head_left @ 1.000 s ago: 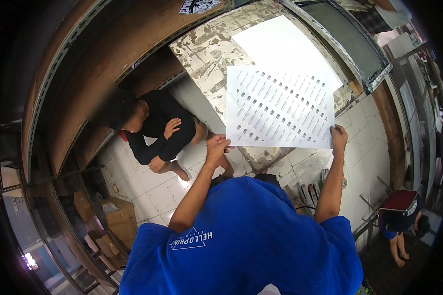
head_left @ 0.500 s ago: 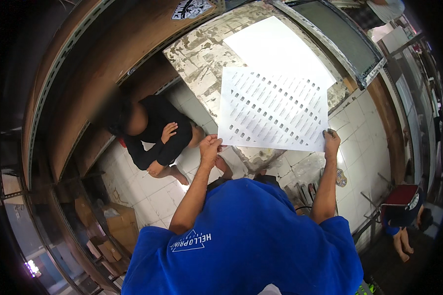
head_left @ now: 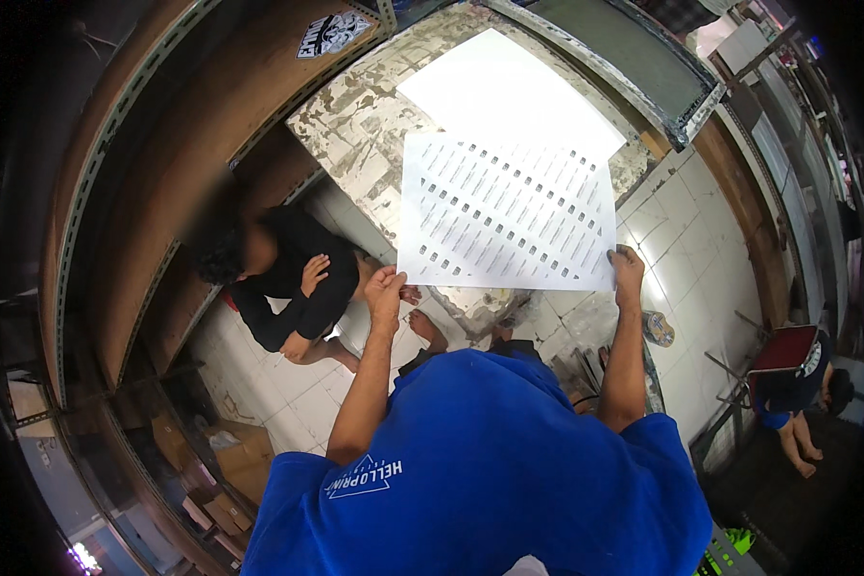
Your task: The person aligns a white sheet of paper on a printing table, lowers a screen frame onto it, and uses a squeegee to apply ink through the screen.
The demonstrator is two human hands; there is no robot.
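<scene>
Between my two hands a white sheet of paper (head_left: pixel 505 213) is held by its near corners. Rows of small black printed marks slant across it. My left hand (head_left: pixel 385 293) pinches the near left corner, and my right hand (head_left: pixel 628 272) grips the near right corner. Beyond it, blank white paper (head_left: pixel 509 86) lies on a worn, blotchy table (head_left: pixel 346 134). The printed sheet overlaps the near part of that paper in view; whether its far edge rests there I cannot tell.
A framed screen (head_left: pixel 624 58) stands at the table's far right. On the left a person in black (head_left: pixel 302 278) sits near wooden shelves (head_left: pixel 163 163). Cardboard boxes (head_left: pixel 245 456) are low at left. A red chair (head_left: pixel 787 348) and another person's legs (head_left: pixel 799 444) are at right.
The table, papers and both hands now appear a little farther left in the picture. My grip on the printed sheet looks the same.
</scene>
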